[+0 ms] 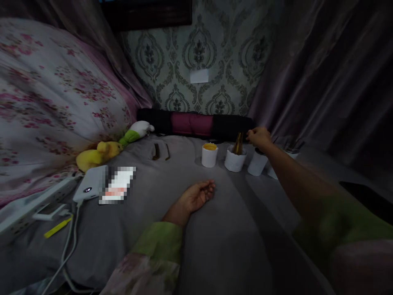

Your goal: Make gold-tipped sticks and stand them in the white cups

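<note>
My left hand point(198, 196) rests palm up on the grey sheet, fingers loosely curled, with nothing visible in it. Reaching forward, my right hand point(259, 138) hovers just above a white container point(257, 164), its fingers bent together as in a pinch. Whatever those fingers hold, if anything, is hidden. To its left a white cup point(235, 162) has a tall gold-brown cone-shaped object point(238, 144) standing in it. Further left sits a white cup with yellow inside point(209, 156). Another white container point(272, 172) is partly covered by my right forearm.
Dark glasses point(156, 152) lie on the sheet point(153, 180). Plush toys point(100, 155) rest by the flowered cloth at left. Nearby are a white power bank point(92, 183) with cables, a power strip point(33, 205) and a yellow marker point(57, 227). A black-and-maroon bolster point(192, 124) lines the wall.
</note>
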Tool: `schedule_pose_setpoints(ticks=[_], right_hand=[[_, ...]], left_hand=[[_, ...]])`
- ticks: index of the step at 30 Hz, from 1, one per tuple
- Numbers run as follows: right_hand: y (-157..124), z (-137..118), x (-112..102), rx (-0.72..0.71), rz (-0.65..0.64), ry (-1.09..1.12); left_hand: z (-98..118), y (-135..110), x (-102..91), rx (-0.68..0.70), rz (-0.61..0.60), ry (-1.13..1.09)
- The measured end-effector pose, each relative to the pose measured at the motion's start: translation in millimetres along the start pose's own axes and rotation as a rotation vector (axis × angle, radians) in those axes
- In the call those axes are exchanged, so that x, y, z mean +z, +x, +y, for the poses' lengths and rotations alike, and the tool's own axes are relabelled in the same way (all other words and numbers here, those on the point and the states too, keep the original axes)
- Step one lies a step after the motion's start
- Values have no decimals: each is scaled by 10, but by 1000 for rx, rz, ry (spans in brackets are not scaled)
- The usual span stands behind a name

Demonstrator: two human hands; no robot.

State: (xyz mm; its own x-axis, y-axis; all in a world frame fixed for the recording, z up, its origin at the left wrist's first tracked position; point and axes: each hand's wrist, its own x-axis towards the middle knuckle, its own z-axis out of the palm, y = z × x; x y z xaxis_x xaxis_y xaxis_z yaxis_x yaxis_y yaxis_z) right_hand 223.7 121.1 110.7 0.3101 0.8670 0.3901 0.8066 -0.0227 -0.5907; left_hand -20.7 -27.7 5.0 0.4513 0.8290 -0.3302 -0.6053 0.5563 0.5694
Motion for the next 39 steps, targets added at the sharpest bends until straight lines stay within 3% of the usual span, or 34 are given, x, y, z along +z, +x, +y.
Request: schedule_pose_setpoints(ticks=[8,16,24,30,39], right_hand=[[-175,-142,-34,61,46,189],[-353,-156,24,-13,59,310],[-718,-230,70,19,-65,485],[-1080,-164,324,77,-219,543],[-1414,68,770,-52,-276,326]], left_hand=[[-5,9,-12,0,-5,-3],[0,3,-6,-13,2,-15],[1,15,-16,-5,12,-12],[-6,8,-6,7,18,-6],[-9,0,-25,20,9,12]])
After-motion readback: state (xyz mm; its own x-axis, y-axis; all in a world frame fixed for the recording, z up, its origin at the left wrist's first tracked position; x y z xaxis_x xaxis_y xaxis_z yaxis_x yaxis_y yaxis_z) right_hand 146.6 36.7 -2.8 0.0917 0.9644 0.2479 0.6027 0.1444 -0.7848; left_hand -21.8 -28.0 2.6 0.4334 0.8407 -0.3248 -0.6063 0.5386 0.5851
